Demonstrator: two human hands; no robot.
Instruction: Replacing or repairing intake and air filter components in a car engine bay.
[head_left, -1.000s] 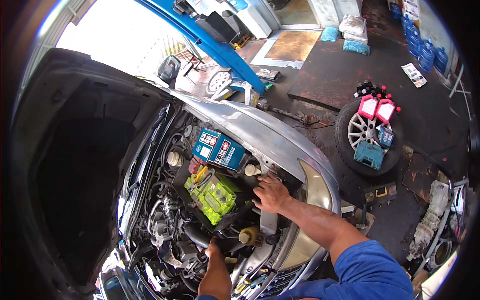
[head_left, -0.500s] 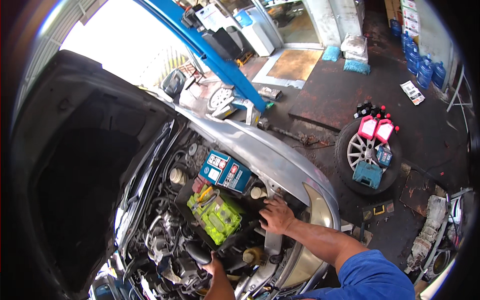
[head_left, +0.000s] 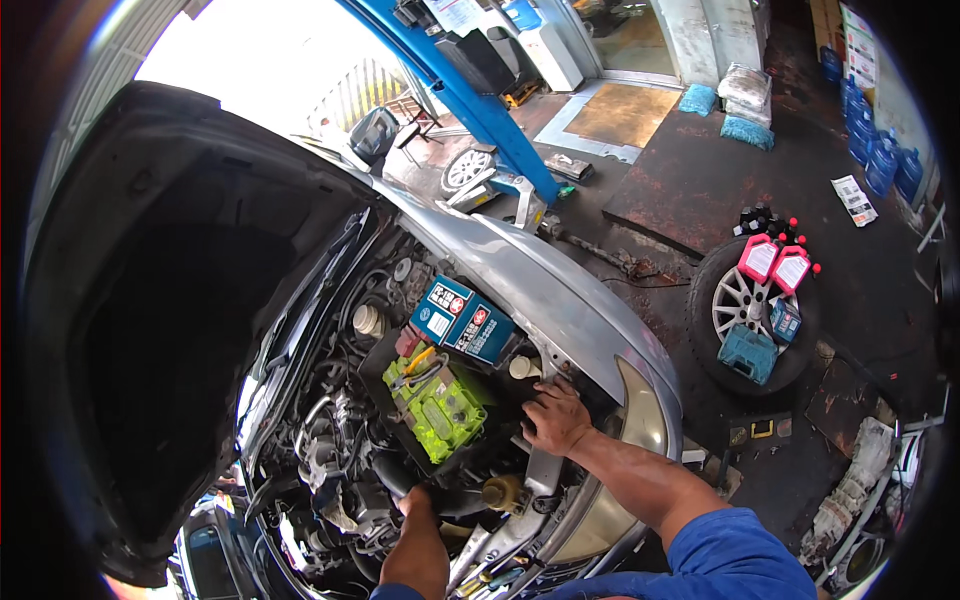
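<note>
My left hand [head_left: 413, 497] reaches down into the engine bay beside a thick black hose [head_left: 393, 470]; its fingers are hidden. On the metal edge behind the headlight [head_left: 632, 420] rests my right hand [head_left: 557, 418], fingers slightly bent and apart, nothing seen in them. Just above it is a pale round cap [head_left: 522, 368]. Between my hands, farther in, sits a bright yellow-green car battery [head_left: 437, 415] in a black tray, with a cable and a yellow-handled tool [head_left: 419, 362] on top. Behind the battery lies a blue-and-white box [head_left: 463, 320].
The raised hood [head_left: 170, 330] fills the left side. A yellowish capped reservoir [head_left: 503, 492] stands near my arms. Right of the grey fender [head_left: 510, 270], a wheel [head_left: 738, 305] on the floor carries pink bottles [head_left: 775, 262] and a teal case [head_left: 747, 353]. A blue lift post [head_left: 480, 110] rises behind.
My left arm has come farther into view, and its hand reaches deeper by the black hose. My right hand stays on the edge with fingers more bent. The whole view has shifted slightly.
</note>
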